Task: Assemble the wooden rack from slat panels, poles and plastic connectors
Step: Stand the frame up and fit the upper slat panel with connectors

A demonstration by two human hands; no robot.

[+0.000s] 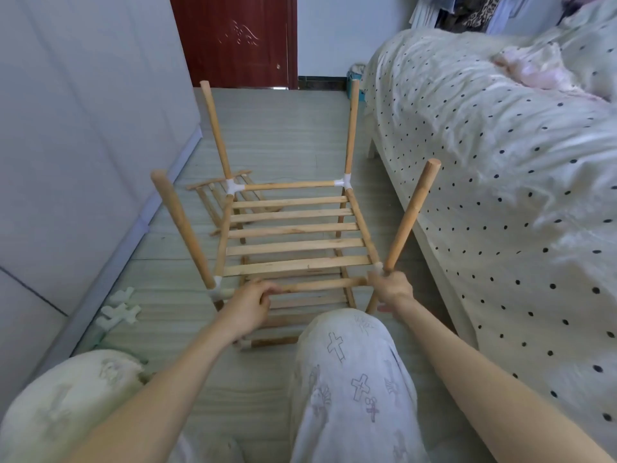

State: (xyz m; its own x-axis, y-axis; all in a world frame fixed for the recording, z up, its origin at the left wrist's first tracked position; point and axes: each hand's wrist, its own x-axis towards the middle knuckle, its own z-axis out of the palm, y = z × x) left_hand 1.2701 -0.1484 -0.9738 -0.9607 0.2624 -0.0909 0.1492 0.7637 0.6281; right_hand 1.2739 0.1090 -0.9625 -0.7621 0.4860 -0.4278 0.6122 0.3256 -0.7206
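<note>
I'm seating the near-right pole into the rack on the floor: right hand fingers clamped at its base, left hand gripping the front rail. Next I'd press it home; spare connectors lying left.

L hand fingers curled, gripping | R hand gripping | both arms extended fwd

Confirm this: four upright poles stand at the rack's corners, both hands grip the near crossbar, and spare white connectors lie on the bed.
Wrong in one respect. The head view shows the spare white connectors lying on the floor by the wall, left of the rack, not on the bed. The rest stands.
</note>
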